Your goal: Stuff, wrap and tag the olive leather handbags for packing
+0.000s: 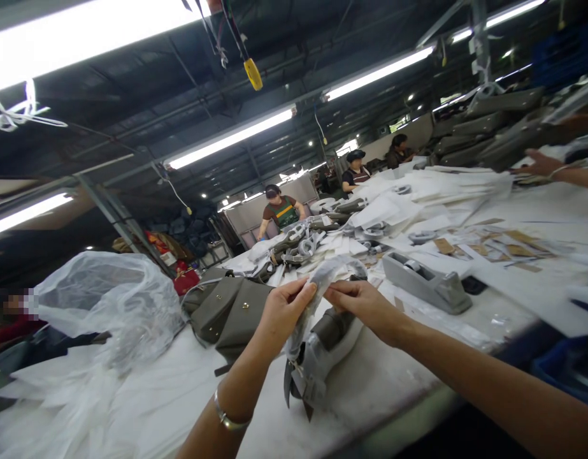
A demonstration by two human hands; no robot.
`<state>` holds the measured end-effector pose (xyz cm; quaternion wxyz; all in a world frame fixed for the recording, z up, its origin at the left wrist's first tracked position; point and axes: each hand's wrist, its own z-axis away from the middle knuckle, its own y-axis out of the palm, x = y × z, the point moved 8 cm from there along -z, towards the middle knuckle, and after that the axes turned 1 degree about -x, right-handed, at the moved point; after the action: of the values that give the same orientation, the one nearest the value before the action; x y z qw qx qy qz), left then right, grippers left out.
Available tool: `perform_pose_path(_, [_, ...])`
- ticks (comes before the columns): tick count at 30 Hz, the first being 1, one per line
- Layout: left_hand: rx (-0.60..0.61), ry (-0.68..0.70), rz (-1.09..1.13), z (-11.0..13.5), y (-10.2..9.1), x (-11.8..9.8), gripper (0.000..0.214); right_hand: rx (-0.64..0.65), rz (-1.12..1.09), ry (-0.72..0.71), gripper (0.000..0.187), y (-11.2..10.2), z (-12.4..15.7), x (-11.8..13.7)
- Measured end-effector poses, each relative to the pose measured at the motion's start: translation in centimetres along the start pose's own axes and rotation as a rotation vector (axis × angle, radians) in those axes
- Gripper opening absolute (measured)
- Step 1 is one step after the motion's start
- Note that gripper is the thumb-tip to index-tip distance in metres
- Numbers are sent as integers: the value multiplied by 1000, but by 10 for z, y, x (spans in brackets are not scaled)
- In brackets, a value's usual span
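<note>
Left hand (pixel 285 307) pinching, right hand (pixel 367 307) pinching just beside, forearms (pixel 470 373) angled inward

The left hand (pixel 285 312) partly hides the wrapped strap (pixel 328 271).

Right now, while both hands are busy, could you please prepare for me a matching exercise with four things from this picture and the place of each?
Column 1
1. Tape dispenser
2. Translucent plastic bag
3. Plastic-wrapped strap
4. Silver-coloured bracelet

Column 2
a. Around the left wrist
b. On the table, to the right of both hands in the picture
c. Between the thumb and fingers of the left hand
d. Toward the left side of the picture, by the white sheets

Right pairs: 1-b, 2-d, 3-c, 4-a
</note>
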<state>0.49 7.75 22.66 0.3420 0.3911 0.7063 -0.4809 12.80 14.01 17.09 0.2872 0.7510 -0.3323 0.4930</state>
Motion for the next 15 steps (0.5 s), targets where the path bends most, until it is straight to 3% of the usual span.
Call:
perform_pose_path(3, [7,44,-69,1,-1,-4,40,87,-199,79,26,9,6,5])
perform_pose_path(5, [8,86,-134,1,-1,-8,40,95,-244,128,32,11,9,7])
perform_pose_path(11, [-26,223,-279,3,1,-17,39,-117,-143,124,46,3,6,1])
perform_pose_path(15, [-13,212,-228,7,6,-11,40,-195,-165,70,48,3,8,-2])
